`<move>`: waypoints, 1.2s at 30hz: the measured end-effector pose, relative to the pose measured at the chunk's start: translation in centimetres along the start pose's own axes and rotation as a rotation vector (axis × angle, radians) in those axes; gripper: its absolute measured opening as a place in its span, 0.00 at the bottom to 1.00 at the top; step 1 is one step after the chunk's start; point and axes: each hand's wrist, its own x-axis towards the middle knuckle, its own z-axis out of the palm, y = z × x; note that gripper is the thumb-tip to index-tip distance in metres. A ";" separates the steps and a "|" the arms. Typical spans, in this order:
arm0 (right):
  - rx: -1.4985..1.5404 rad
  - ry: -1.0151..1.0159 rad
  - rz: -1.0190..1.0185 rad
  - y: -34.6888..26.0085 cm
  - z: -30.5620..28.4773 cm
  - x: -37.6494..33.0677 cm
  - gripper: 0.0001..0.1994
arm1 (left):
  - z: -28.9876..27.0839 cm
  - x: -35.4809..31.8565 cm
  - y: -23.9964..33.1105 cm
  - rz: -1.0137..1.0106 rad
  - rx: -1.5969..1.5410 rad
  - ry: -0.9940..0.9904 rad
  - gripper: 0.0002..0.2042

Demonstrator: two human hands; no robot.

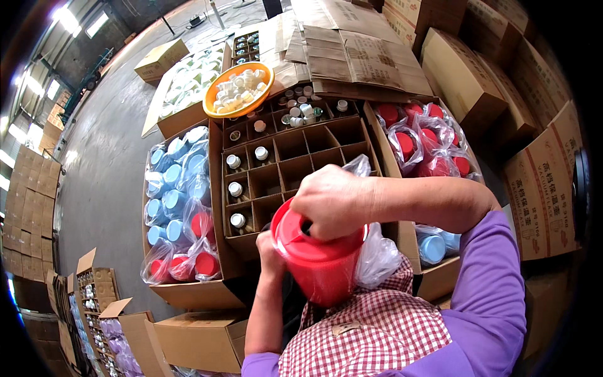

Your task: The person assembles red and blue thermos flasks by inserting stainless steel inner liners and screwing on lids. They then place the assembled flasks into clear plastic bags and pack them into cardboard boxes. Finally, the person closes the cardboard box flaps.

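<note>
On the far left, a grey concrete floor stretches away, with flat stacks of cardboard along its edge. Nearer me on the left, an open carton of bagged flasks shows blue lids toward the far end and red lids toward the near end. Just right of it sits a carton with cardboard dividers; a few of its cells on the left hold small white-capped pieces, and most cells are bare. At its far edge rests an orange bowl heaped with white caps.

In the middle, close to my chest, I hold a red flask, upright and slightly tilted. My left hand wraps its left side, fingers closed against the body. My right hand sits on top of it, fingers curled tight around the lid. A clear plastic bag bunches just behind the flask on its right side. My checked apron and purple sleeve fill the near right.

Farther right, another carton holds bagged flasks with red lids. Closed cartons stack along the far right.
</note>
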 end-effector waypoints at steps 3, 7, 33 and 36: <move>0.057 -0.044 0.165 2.1 1.5 0.2 0.13 | 1.7 -2.1 2.9 0.055 0.305 0.154 0.21; 0.152 0.094 0.167 2.7 1.7 0.0 0.12 | 1.7 -3.1 3.3 0.070 0.302 0.205 0.23; 1.244 0.862 -0.030 17.2 8.2 19.0 0.13 | -3.4 3.0 6.4 0.222 0.262 0.269 0.13; 1.173 0.799 -0.004 15.4 9.6 19.8 0.15 | -5.4 8.3 7.7 0.253 0.426 0.364 0.27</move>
